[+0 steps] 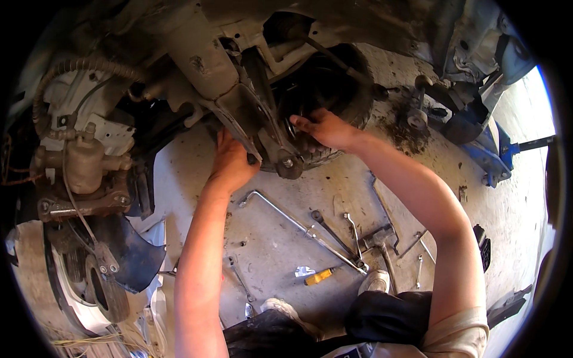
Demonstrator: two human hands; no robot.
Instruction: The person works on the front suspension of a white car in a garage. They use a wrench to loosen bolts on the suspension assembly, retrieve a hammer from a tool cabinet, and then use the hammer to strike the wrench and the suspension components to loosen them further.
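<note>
Above the floor hangs a dirty metal suspension arm point(245, 113), its two plates running down to a bolted lower end point(289, 163). My left hand point(231, 164) is closed round the left edge of this arm, its fingertips partly hidden behind the metal. Just right of the arm, my right hand point(325, 130) has its thumb and forefinger drawn together and the other fingers curled under. What lies between those fingers is too dark to make out. Behind that hand stands a black tyre point(362, 77), mostly in shadow.
A brake caliper point(83, 161) with a hose hangs at left. On the floor lie a long breaker bar point(298, 225), several wrenches point(352, 230), a hammer point(379, 238) and a yellow-handled screwdriver point(320, 277). A blue jack point(492, 152) stands at right, near dark dirt point(406, 134).
</note>
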